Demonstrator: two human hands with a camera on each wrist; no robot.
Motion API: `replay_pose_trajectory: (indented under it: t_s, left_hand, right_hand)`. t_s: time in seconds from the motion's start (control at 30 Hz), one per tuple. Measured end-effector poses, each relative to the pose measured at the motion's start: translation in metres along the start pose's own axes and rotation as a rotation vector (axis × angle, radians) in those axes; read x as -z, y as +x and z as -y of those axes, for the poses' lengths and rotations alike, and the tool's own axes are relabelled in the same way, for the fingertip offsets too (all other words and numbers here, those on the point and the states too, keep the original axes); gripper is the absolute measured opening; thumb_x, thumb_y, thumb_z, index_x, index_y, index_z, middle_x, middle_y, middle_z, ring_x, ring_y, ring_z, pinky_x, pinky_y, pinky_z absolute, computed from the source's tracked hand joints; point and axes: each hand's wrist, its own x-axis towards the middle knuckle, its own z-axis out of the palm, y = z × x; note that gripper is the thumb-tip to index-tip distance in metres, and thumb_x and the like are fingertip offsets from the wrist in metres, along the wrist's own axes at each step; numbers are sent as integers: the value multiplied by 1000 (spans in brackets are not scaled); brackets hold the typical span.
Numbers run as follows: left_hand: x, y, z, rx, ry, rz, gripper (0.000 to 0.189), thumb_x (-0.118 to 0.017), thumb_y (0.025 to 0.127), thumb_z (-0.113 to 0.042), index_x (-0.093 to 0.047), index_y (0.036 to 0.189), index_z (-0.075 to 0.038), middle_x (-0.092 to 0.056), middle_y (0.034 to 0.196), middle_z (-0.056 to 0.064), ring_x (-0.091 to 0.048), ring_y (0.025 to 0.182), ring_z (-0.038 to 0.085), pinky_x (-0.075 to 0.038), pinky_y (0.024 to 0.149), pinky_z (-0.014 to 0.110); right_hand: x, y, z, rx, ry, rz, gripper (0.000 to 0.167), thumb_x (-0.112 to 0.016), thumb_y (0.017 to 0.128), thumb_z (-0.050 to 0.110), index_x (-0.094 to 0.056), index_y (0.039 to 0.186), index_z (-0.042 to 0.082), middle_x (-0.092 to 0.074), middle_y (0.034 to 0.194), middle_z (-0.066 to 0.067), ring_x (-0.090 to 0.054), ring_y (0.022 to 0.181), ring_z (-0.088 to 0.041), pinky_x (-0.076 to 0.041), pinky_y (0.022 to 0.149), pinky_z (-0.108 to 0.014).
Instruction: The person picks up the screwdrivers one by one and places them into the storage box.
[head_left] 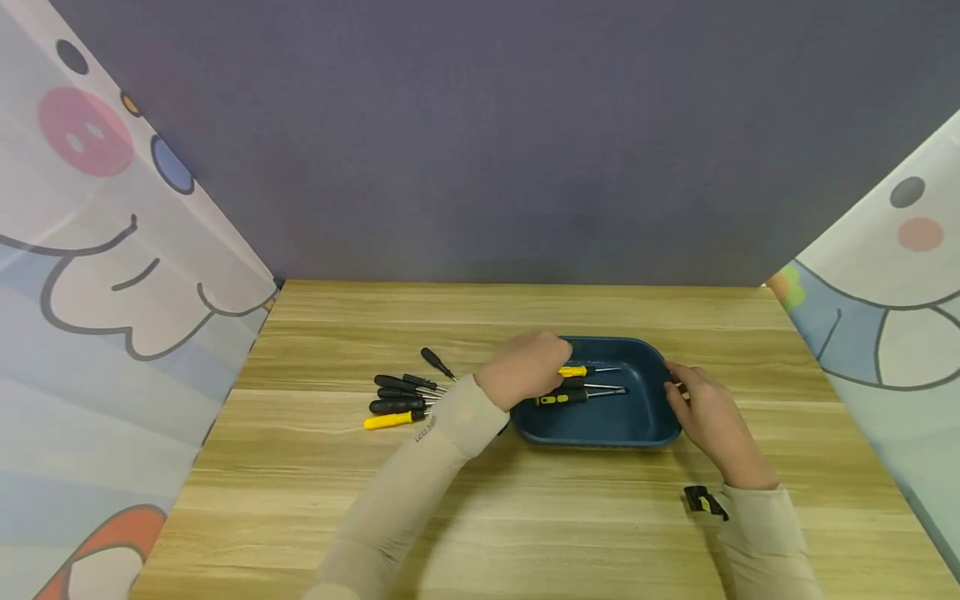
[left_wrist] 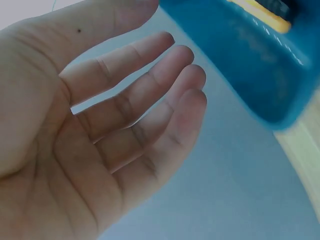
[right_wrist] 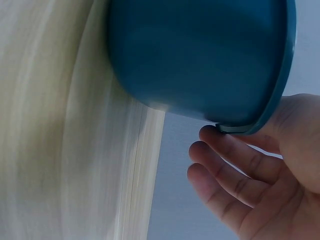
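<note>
A dark blue rectangular tray (head_left: 600,435) stands on the table, with several screwdrivers (head_left: 573,372) in yellow and black lying in its left half. My left hand (head_left: 527,367) is over the tray's left end. In the left wrist view its fingers (left_wrist: 150,100) are loosely bent, apart, with nothing in the palm, and the tray wall (left_wrist: 220,75) is just beyond them. At the tray's right end my right hand (head_left: 705,412) grips the rim. Seen from the right wrist, fingertips (right_wrist: 210,135) are under the rim's lip; the thumb is mostly hidden behind the tray.
Left of the tray lies a loose group of screwdrivers, with black handles (head_left: 396,407) and one yellow handle (head_left: 390,420); my left forearm covers part of them. A small black and yellow item (head_left: 705,502) shows by my right wrist. A grey panel (head_left: 525,167) rises behind the wooden table (head_left: 337,500).
</note>
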Motion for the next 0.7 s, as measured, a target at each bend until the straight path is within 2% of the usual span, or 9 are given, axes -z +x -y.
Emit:
replay_pose_trajectory:
  t_s: [0.27, 0.47, 0.6, 0.7]
  left_hand:
    - [2, -41, 19, 9, 26, -86, 8, -70, 96, -16, -71, 100, -9, -60, 85, 1, -54, 73, 13, -47, 63, 23]
    - [-3, -68, 34, 33, 13, -170, 19, -74, 92, -14, -73, 110, -9, -67, 102, 3, -63, 87, 16, -53, 68, 25]
    - [-7, -87, 45, 70, 11, -188, 25, -75, 91, -13, -72, 116, -9, -68, 109, 4, -66, 93, 19, -55, 72, 30]
    - [-11, -99, 53, 91, 16, -197, 26, -77, 90, -12, -72, 115, -8, -67, 108, 5, -66, 93, 21, -55, 74, 31]
  right_hand:
    - [2, 0, 2, -8, -4, 8, 36, -65, 90, -9, -58, 124, -16, -64, 99, -26, -65, 81, -38, -56, 63, -49]
    - [1, 0, 1, -16, 0, 8, 36, -65, 89, -9, -59, 124, -16, -64, 99, -28, -65, 80, -38, -56, 61, -48]
    - [0, 1, 1, -13, -4, -3, 36, -66, 89, -9, -59, 123, -15, -64, 98, -27, -65, 79, -38, -56, 61, -48]
    - [0, 1, 1, -13, 0, -6, 35, -66, 89, -9, -59, 123, -16, -64, 97, -27, -65, 79, -38, -56, 61, -49]
